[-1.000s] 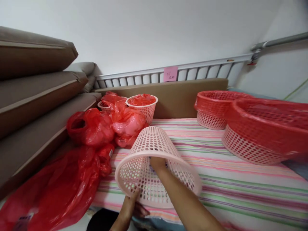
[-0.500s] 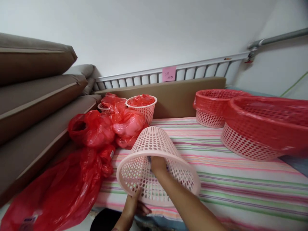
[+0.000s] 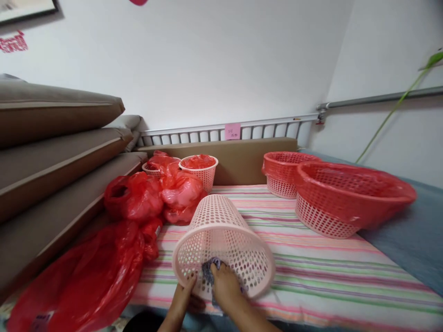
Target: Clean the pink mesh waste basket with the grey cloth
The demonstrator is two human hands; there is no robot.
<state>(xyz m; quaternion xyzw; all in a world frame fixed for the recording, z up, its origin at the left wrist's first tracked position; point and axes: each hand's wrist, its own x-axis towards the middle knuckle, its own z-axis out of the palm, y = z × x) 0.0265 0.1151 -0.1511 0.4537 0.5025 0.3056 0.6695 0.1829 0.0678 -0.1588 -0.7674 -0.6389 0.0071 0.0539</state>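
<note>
Right now, your right hand (image 3: 228, 288) is clutching a bunched cloth (image 3: 207, 271), fingers pressing it against the basket's (image 3: 218, 210) inner wall, near the mouth. Your left hand (image 3: 180, 299) is gripping the lower rim, thumb inside, the other fingers curling beneath and partly hidden. The basket is lying on its side on the sheet (image 3: 311, 286), mouth facing you. Wiping seems to be under way rather than finished, though which parts are already wiped is not showing. Farther out, red bags (image 3: 141, 198) are lying to the left, 2 pots (image 3: 206, 179) behind are holding red plastic, and 2 tubs (image 3: 320, 221) to the right are wearing it over their rims. Those tubs are looking already lined; your basket is showing bare mesh.
</note>
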